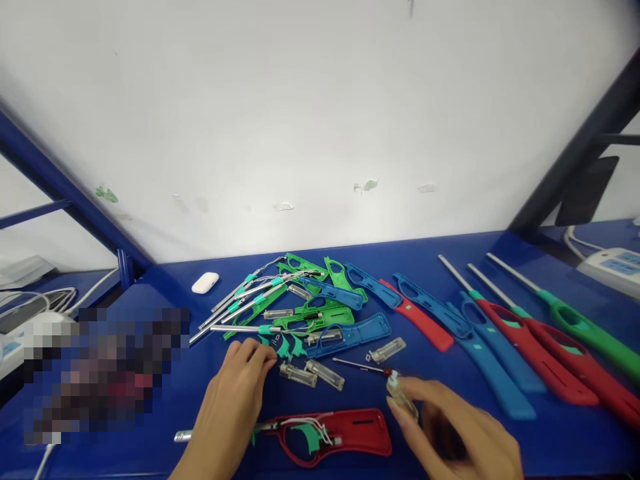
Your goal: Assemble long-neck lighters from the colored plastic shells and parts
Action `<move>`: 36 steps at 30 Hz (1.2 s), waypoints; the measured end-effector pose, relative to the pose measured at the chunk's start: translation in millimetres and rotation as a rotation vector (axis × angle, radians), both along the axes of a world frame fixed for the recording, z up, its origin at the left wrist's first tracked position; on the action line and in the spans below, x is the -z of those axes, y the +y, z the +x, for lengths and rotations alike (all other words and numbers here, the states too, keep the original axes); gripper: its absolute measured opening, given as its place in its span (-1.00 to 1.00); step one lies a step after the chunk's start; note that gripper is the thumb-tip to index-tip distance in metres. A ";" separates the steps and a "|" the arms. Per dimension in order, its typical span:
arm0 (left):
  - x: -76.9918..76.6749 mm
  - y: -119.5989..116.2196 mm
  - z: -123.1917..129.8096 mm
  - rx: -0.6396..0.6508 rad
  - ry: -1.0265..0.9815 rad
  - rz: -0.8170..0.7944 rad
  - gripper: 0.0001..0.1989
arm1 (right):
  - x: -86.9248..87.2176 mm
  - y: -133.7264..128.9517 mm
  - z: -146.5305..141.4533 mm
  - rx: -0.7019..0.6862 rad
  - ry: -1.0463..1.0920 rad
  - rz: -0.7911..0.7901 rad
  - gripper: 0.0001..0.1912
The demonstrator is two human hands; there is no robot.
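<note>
The left hand [243,370], fingers curled close together beside green scraps [284,347], hid part of the red shell's [357,433] tube with its wrist. The right hand [450,420] pinched a partly covered tank [404,401] between thumb and forefinger, near the shell; its other fingers were unclear. The blue table [200,387] met a scuffed white wall [320,120].

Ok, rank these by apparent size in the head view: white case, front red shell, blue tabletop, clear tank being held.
Blue tabletop
Front red shell
Unsure, both smaller: white case, clear tank (partly covered by the right hand)
</note>
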State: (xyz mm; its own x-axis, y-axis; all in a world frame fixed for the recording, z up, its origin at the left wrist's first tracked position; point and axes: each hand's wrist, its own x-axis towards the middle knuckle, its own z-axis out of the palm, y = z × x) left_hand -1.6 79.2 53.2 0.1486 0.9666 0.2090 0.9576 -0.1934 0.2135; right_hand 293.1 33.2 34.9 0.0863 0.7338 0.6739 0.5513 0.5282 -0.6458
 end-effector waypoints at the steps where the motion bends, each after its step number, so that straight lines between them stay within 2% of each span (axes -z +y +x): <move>1: -1.2 -0.5 -0.1 -0.002 -0.001 -0.014 -0.68 | 1.3 0.3 0.7 -0.005 -0.002 0.006 -0.90; 7: -12.4 -3.3 -0.8 -0.036 0.006 -0.083 -0.71 | 8.0 0.4 2.7 -0.017 0.010 0.017 -0.90; 13: -21.5 2.7 6.5 -0.010 0.031 -0.131 -0.75 | 5.2 2.6 3.0 -0.060 0.006 0.034 -0.90; 24: -22.1 4.4 2.7 0.015 -0.028 -0.091 -0.77 | 3.8 3.1 3.3 -0.066 -0.016 0.029 -0.88; 36: -28.0 8.0 -5.6 0.031 -0.153 -0.026 -0.69 | 7.3 4.9 5.9 -0.053 -0.099 0.033 -0.87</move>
